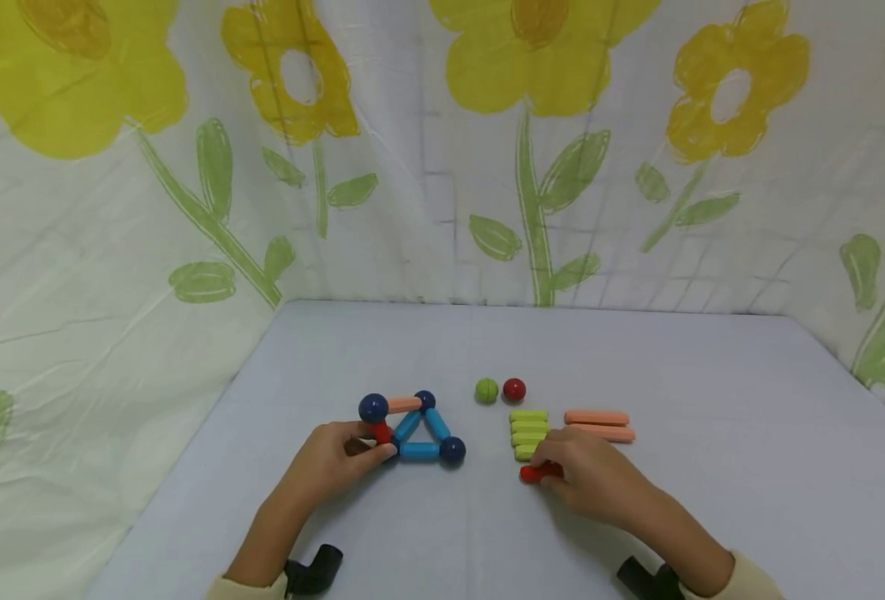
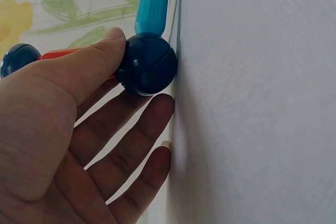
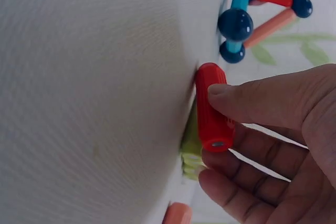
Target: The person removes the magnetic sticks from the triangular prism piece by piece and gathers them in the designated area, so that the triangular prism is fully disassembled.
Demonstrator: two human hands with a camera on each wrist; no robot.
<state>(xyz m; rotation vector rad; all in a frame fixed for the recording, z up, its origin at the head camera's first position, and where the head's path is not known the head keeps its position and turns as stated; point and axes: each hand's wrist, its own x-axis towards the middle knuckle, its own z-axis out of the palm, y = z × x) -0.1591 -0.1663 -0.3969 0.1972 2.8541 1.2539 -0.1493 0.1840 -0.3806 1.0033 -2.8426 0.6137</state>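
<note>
My left hand (image 1: 332, 457) grips a small toy frame of magnetic sticks and balls at its near-left corner. Thumb and fingers are around a dark blue ball (image 2: 149, 66) and the foot of an upright red stick (image 1: 380, 432). Three blue sticks (image 1: 420, 451) form a flat triangle with dark blue balls at its corners. Atop the upright sits another dark blue ball (image 1: 373, 407), joined by an orange stick (image 1: 403, 404) to the far corner. My right hand (image 1: 596, 473) pinches a loose red stick (image 3: 214, 121) between thumb and fingers, close over the table.
Several lime-green sticks (image 1: 528, 427) lie in a row just beyond the right hand. Two orange sticks (image 1: 597, 417) are to their right. A green ball (image 1: 487, 390) and a red ball (image 1: 514, 389) rest farther back on the white table (image 1: 712, 400). A flowered curtain (image 1: 412, 183) hangs behind.
</note>
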